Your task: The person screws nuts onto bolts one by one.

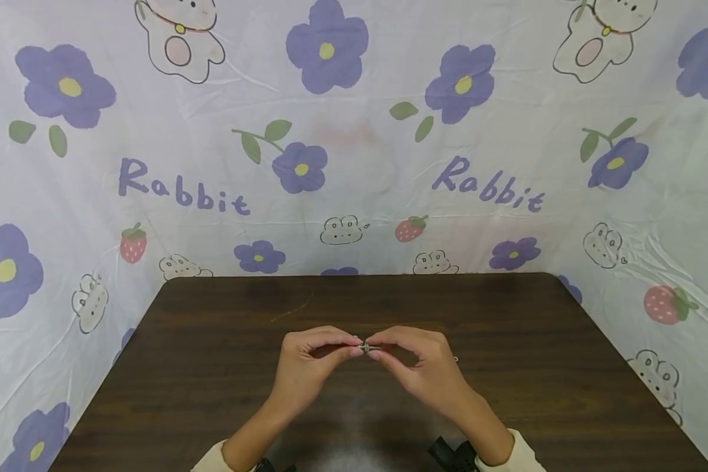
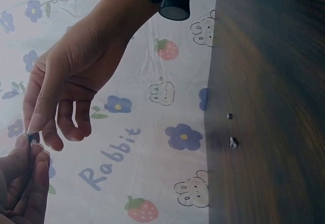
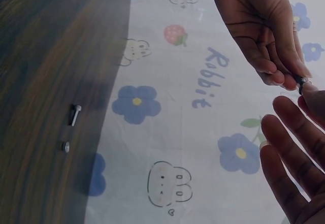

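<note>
Between the two hands, above the table, is a small metal bolt (image 1: 366, 347) with a wider ring-like part, perhaps a nut, near its middle. My left hand (image 1: 307, 360) pinches its left end between thumb and index finger. From the other side, my right hand (image 1: 431, 367) pinches the right end the same way, its other fingers loosely spread in the right wrist view. Fingertips meet closely around the bolt (image 3: 302, 82), hiding much of it. On the table lie a loose screw (image 3: 75, 114) and a small nut-like metal piece (image 3: 65, 147).
The dark wooden table (image 1: 212, 367) has rounded far corners. A patterned cloth (image 1: 354, 131) with flowers and rabbits hangs behind it and along both sides. A thin thread-like line (image 1: 293, 309) shows toward the table's back. Dark wrist-worn gear (image 1: 453, 453) sits at the right wrist.
</note>
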Action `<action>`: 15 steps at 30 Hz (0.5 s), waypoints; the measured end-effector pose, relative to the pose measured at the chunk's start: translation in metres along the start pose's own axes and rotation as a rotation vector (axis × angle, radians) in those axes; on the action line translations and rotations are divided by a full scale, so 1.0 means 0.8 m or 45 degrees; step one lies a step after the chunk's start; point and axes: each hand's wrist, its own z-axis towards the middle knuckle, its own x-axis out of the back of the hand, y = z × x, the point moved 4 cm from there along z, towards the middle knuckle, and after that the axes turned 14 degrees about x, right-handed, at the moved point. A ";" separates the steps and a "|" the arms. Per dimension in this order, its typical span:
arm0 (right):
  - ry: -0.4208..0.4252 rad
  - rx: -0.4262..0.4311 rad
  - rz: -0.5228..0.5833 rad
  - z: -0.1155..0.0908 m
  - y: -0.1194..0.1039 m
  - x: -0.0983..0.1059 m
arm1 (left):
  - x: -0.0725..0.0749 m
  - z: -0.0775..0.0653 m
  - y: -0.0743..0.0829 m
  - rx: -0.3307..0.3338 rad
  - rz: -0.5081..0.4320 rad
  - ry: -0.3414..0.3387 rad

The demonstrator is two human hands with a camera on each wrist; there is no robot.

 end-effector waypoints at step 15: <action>-0.122 -0.116 -0.029 -0.002 0.003 0.000 | 0.001 0.001 0.001 0.016 0.032 0.002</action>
